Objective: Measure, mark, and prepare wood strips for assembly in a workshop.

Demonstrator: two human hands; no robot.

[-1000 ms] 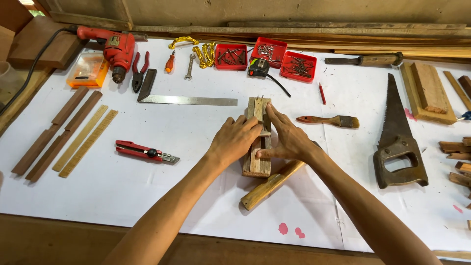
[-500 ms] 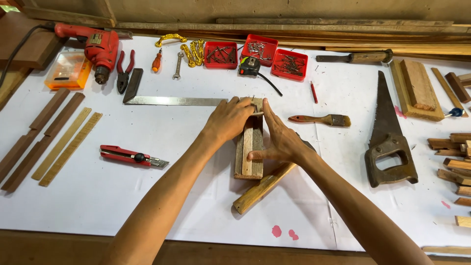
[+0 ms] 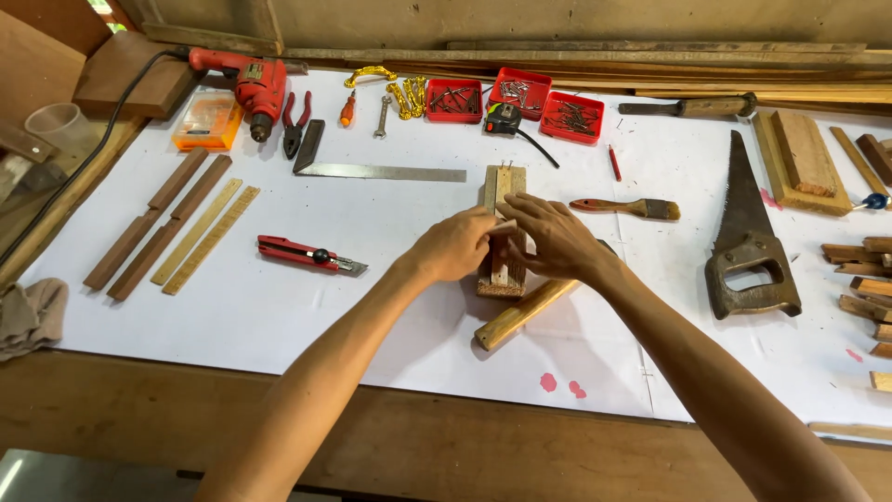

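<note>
From the head camera, both hands meet over a small wooden block assembly (image 3: 503,232) lying lengthwise on the white-covered worktop (image 3: 279,316). The left hand (image 3: 453,244) has its fingers curled and closed on a thin light strip at the middle of the wood; the right hand (image 3: 550,240) presses in from the other side, fingers bent and touching the same strip, thumb tip meeting the left fingertips. Whether either hand truly clamps it I cannot tell.

Just under the right wrist a wooden handle (image 3: 520,314) slants out from beneath the block, close enough to crowd the fingers from below. Beyond the right fingers lies a paintbrush (image 3: 624,206), and further off a hand saw (image 3: 749,244). Past the fingertips, away from the person, a steel square (image 3: 381,171) lies flat, then three red trays of nails (image 3: 517,95) and a tape measure (image 3: 503,118). To the outside of the left fingers rests a red utility knife (image 3: 307,254), well apart, then wooden strips (image 3: 177,228). A red drill (image 3: 249,82) sits in the far corner.
</note>
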